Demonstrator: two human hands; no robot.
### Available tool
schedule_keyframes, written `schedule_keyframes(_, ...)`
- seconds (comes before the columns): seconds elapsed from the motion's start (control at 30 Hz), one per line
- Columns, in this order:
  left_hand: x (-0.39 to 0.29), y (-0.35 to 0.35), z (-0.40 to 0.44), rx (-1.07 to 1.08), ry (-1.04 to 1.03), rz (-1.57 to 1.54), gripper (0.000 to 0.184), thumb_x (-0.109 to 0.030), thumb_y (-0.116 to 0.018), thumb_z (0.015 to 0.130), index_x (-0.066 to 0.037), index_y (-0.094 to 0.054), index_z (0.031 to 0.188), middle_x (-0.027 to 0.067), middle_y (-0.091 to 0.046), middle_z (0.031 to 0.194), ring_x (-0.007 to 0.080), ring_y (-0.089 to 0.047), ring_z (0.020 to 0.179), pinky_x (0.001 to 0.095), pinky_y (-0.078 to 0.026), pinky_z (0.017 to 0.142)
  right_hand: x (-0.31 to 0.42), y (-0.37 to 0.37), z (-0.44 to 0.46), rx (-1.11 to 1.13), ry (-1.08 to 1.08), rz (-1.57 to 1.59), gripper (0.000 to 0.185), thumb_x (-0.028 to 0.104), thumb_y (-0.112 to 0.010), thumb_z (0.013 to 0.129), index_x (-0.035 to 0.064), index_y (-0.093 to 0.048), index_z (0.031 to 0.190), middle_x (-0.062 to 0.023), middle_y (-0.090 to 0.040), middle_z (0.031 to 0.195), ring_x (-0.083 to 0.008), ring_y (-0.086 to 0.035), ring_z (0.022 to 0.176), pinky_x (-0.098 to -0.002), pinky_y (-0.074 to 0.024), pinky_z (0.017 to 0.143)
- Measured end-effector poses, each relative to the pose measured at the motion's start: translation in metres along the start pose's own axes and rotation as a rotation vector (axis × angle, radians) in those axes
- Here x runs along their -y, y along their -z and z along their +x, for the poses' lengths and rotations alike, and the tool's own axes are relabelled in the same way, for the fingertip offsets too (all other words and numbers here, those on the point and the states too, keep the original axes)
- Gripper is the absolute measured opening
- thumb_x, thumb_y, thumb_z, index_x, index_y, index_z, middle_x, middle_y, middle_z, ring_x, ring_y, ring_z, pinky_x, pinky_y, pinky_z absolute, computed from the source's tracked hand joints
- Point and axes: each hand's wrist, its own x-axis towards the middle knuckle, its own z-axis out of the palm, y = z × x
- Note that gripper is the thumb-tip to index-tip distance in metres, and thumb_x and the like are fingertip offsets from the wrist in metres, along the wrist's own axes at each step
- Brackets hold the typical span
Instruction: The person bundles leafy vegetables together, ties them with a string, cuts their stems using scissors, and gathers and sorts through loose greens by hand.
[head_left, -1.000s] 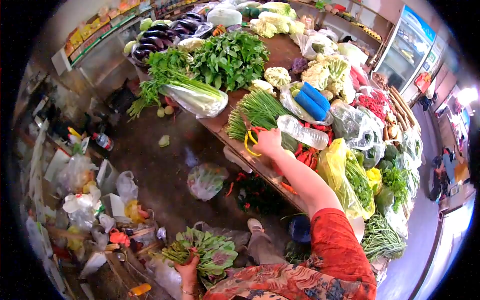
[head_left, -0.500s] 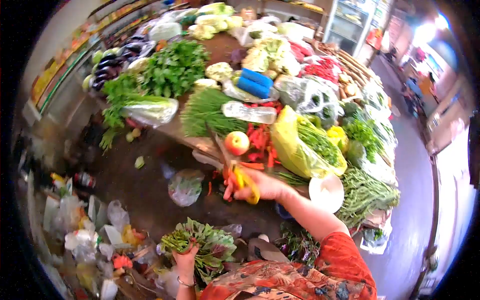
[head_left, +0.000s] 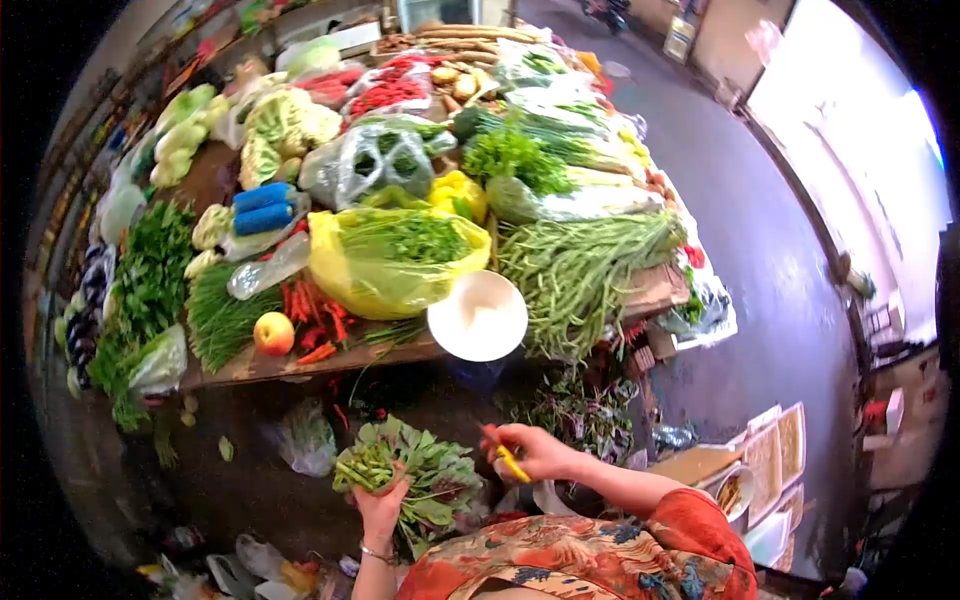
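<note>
A bunch of leafy greens (head_left: 428, 478), with purple tinges on some leaves, is gripped by its stems in my left hand (head_left: 380, 508) low in front of my body. My right hand (head_left: 543, 453) is closed around yellow-handled scissors (head_left: 513, 465), just to the right of the bunch and apart from it. The blades are hard to make out now. Beyond my right hand, a white bowl (head_left: 478, 315) rests at the near edge of the vegetable table. Loose purple-green leafy stems (head_left: 585, 415) lie below that edge.
The table carries a yellow bag of greens (head_left: 400, 250), long beans (head_left: 590, 270), chives (head_left: 225, 315), red chillies (head_left: 315, 315) and an apple (head_left: 273, 333). Plastic bags and litter (head_left: 270, 565) lie at lower left. Cardboard and trays (head_left: 765, 470) stand at right.
My right hand has drawn the scissors back from beside the apple toward my body, close to the greens. The view has turned right. My left hand keeps its hold on the greens.
</note>
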Motion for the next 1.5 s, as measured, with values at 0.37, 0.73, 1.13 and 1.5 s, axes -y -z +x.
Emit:
schedule_keyframes(0.37,0.012,-0.058,0.046,0.402,0.108,0.142,0.044,0.011,-0.064,0.079,0.000,-0.049,0.118,0.0085,-0.059,0.108,0.0193,-0.058,0.102,0.0374,-0.045,0.097,-0.123,0.026,-0.187,-1.144,-0.405,0.290,0.043,0.020,-0.077,0.076,0.0013,-0.057,0.109,-0.0031,-0.061,0.091,-0.0117,-0.056,0.078,-0.0252,-0.0468,0.074)
schedule_keyframes(0.73,0.010,-0.082,0.059,0.647,0.006,0.274,0.040,0.009,-0.068,0.077,-0.001,-0.053,0.112,0.0067,-0.060,0.104,0.0190,-0.060,0.098,0.0439,-0.042,0.100,-0.157,-0.056,-0.274,-1.643,-0.409,0.672,0.032,0.029,-0.076,0.080,0.0085,-0.058,0.097,0.0053,-0.056,0.078,-0.0028,-0.050,0.063,-0.0179,-0.0395,0.056)
schedule_keyframes(1.13,0.010,-0.102,0.056,0.650,0.039,0.257,0.032,0.009,-0.067,0.076,-0.002,-0.058,0.104,0.0059,-0.063,0.099,0.0187,-0.059,0.099,0.0385,-0.042,0.098,-0.144,-0.086,-0.273,-1.558,-0.476,0.658,0.042,0.038,-0.073,0.081,0.0062,-0.056,0.103,0.0033,-0.056,0.082,-0.0044,-0.050,0.063,-0.0191,-0.0414,0.054)
schedule_keyframes(1.5,0.050,-0.150,0.042,0.720,0.072,0.224,0.035,0.007,-0.070,0.076,-0.003,-0.058,0.107,0.0051,-0.061,0.102,0.0164,-0.058,0.100,0.0316,-0.049,0.086,-0.202,-0.053,-0.265,-1.290,-0.606,0.521,0.050,0.044,-0.065,0.085,0.0027,-0.053,0.111,0.0013,-0.054,0.087,-0.0059,-0.048,0.074,-0.0224,-0.0406,0.067)
